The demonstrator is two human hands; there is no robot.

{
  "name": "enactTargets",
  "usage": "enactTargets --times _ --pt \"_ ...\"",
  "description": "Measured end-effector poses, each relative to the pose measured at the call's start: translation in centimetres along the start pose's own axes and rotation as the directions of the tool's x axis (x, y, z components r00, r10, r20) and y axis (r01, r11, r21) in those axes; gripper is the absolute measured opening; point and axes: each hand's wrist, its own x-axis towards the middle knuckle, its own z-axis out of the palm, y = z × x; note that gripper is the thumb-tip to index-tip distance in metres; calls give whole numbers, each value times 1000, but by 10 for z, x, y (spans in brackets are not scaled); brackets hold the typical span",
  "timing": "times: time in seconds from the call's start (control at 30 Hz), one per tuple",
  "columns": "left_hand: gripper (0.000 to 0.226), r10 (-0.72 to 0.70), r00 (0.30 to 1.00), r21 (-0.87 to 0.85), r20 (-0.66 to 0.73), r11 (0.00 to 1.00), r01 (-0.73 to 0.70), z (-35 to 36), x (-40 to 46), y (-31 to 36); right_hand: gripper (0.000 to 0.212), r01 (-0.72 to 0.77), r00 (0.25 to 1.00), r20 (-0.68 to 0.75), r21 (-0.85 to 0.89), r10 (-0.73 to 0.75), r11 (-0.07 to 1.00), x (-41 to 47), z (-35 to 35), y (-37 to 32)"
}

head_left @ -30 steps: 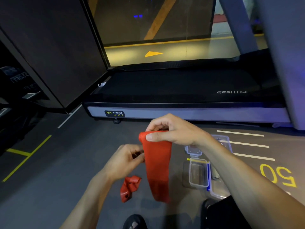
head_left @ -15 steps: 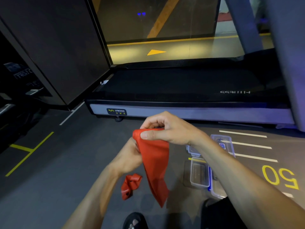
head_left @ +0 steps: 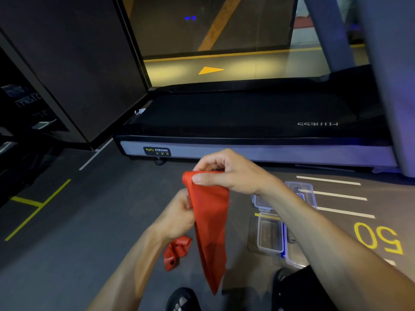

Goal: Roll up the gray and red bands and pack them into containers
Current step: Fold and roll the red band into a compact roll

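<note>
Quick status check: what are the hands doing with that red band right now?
Right hand pinches top of red band; left hand grips its edge. Band hangs unrolled. Second red band on floor; clear containers open, nothing in the way.

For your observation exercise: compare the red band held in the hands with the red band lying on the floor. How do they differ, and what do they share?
The held red band hangs long and mostly flat from the right hand, with the left hand at its edge; the floor red band lies crumpled in a short heap, touched by neither hand. The held band looks far longer. Both are red.
</note>
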Motion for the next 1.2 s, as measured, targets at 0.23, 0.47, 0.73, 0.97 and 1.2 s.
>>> enactTargets --times 0.23,0.47,0.73,0.97,1.2 --pt "14 153 980 -223 -128 958 -179 14 -5 13 17 -5 998 -67 43 8 999 -2 -5 -2" --pt "21 115 993 -419 -38 900 -120 13 -6 3 22 -49 986 -155 41 54 998 2 -6 2" --pt "25 111 991 -504 76 862 -59 11 -7 5 25 -111 967 -221 66 123 992 5 -7 9" --pt "34 25 987 -610 159 789 78 8 -10 7 26 -144 951 -259 114 169 983 7 -9 14" --pt "42 25 972 -743 232 649 161 4 -16 13 23 -199 932 -265 196 247 960 6 -10 11"
